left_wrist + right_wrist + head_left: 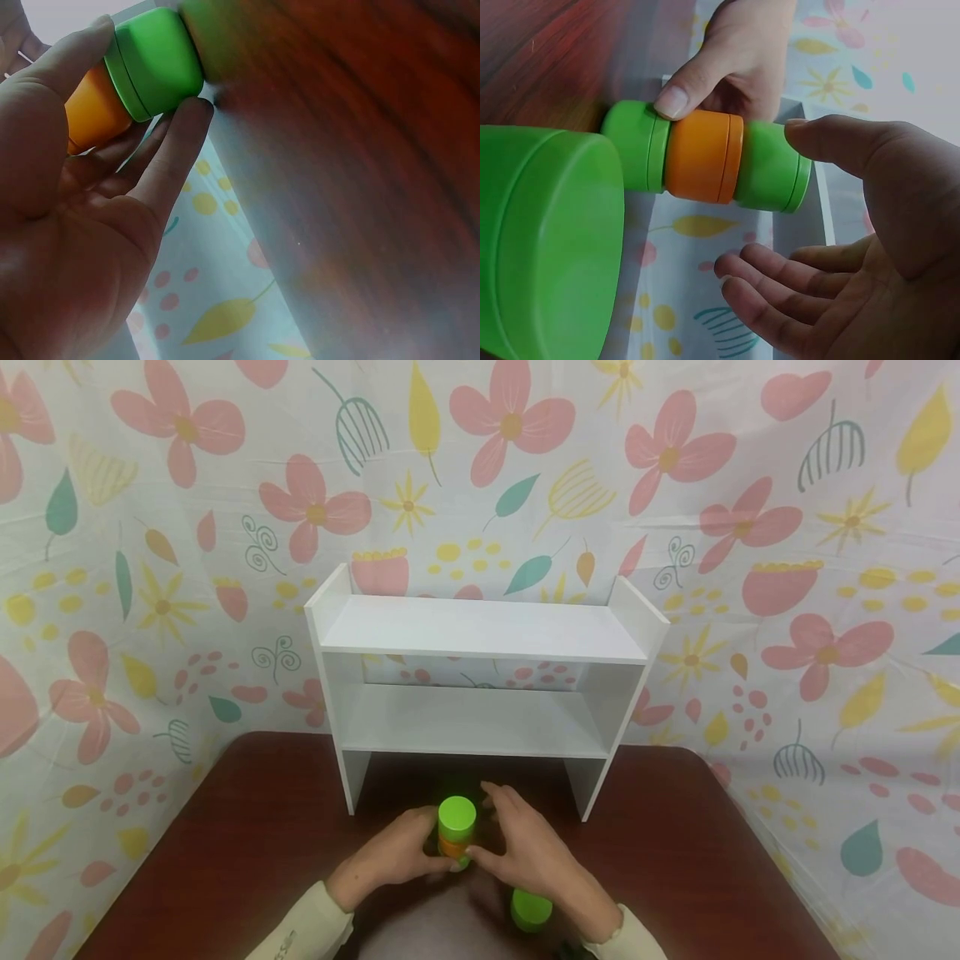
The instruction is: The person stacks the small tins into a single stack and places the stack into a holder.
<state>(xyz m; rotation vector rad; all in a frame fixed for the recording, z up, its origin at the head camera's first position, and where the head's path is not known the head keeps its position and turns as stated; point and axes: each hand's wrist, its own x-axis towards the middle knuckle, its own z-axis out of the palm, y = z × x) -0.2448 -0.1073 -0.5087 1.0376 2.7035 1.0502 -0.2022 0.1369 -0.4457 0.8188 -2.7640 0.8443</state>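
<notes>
A stack of three short, smooth, round-edged cylinders, green, orange and green (456, 814), is standing upright at the surface of a dark reddish-brown table (195, 860), in front of a white two-tier shelf. The left hand (397, 852) is gripping it low down, its thumb pressing near the seam between the bottom green piece and the orange one, its fingers curving round the far side. The right hand (528, 847) is hovering beside the stack, thumb and fingers spread well apart and gently bent; its thumb tip is overlapping the top green piece in the right wrist view (whether it is actually touching, I cannot tell).

That view is laying out all three colours in full, while the head view is mostly showing the top lid. The left wrist view is revealing wood grain and a green reflection beside the base. A separate green cylinder (532, 910) is sitting near the right forearm, partly hidden in the head view but looming large from the right wrist.

Farther out, the white two-tier shelf (480, 718) is showing flat, straight-edged boards, and a slightly creased white floral cloth (712, 410) is hanging behind everything.
</notes>
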